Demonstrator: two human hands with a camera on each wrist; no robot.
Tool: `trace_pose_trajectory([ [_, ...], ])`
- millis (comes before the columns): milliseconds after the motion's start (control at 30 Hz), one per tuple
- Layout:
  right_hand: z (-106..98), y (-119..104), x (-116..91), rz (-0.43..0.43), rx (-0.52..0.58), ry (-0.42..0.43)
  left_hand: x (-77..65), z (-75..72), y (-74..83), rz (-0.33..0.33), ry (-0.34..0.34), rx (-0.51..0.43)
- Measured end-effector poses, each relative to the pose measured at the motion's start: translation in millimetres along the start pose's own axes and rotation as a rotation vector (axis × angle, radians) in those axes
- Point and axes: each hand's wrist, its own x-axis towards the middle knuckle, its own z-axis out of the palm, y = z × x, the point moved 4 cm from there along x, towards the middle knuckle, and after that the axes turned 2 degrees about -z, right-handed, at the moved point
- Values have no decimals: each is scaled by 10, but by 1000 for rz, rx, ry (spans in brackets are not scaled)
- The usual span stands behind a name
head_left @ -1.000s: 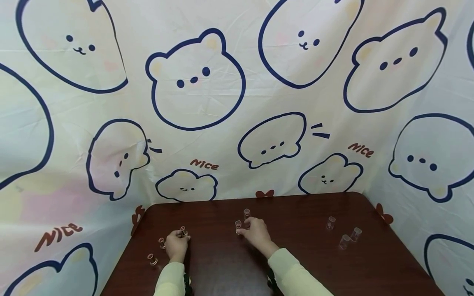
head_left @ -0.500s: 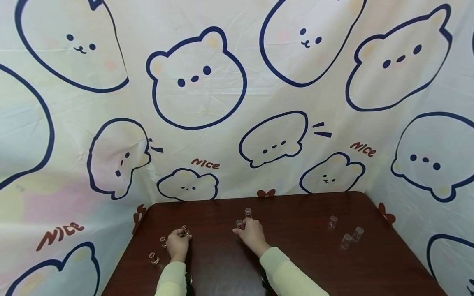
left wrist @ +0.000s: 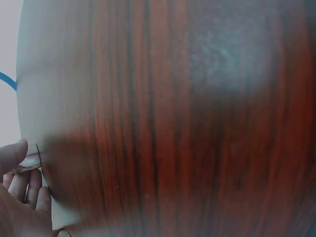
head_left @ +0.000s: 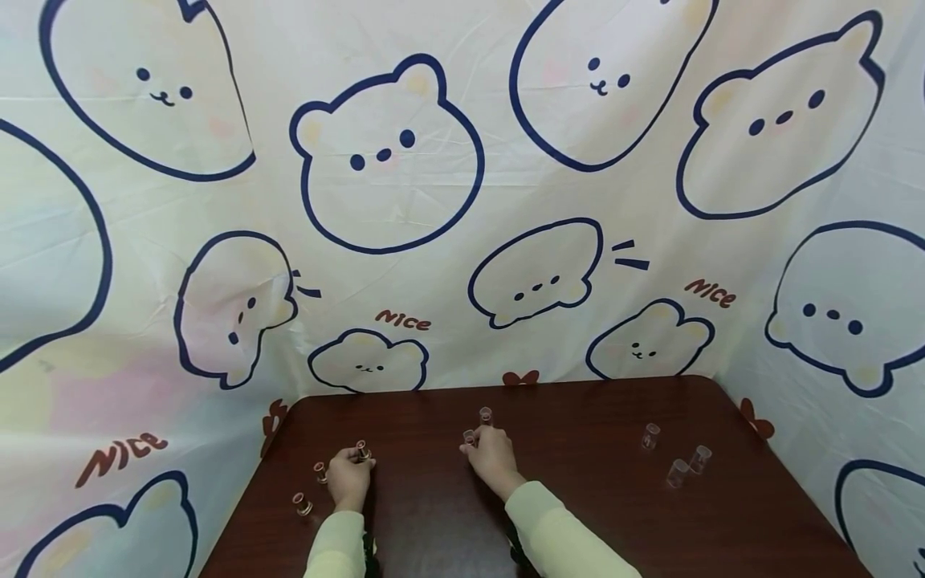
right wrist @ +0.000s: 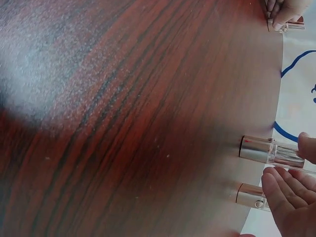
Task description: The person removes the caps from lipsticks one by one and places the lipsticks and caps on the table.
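In the head view my left hand (head_left: 349, 479) pinches a small clear-and-rose-gold lipstick tube (head_left: 363, 449) upright at the left. Thumb and fingers of that hand close on the tube (left wrist: 33, 159) in the left wrist view. Two similar tubes, a middle one (head_left: 320, 472) and a nearer one (head_left: 302, 504), stand to its left. My right hand (head_left: 493, 459) holds another tube (head_left: 469, 437) between thumb and fingers; its rose-gold base (right wrist: 254, 149) shows in the right wrist view. A further tube (head_left: 486, 416) stands just behind the right fingers.
Three clear, hollow-looking caps stand at the right of the dark wooden table (head_left: 578, 498): a far one (head_left: 650, 437), a near one (head_left: 677, 474) and a right one (head_left: 699, 459). A curtain (head_left: 448, 281) printed with bears surrounds the table's back and sides.
My right hand has shifted slightly left around its tube, and its thumb now covers more of the tube's lower part. My left hand keeps its pinch in place. The head view has shifted slightly.
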Motion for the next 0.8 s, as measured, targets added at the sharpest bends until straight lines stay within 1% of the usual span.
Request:
trace_pose_trajectory([
  [200, -31, 17, 0, -21, -9, -5, -3, 11, 1, 12, -3, 18],
  [367, -86, -19, -9, -30, 29, -12, -2, -10, -10, 20, -11, 6],
  [600, -271, -93, -51, -69, 89, -34, 29, -7, -40, 25, -15, 2],
  [800, -432, -68, -80, -86, 83, -7, 25, 14, -37, 31, -24, 7],
])
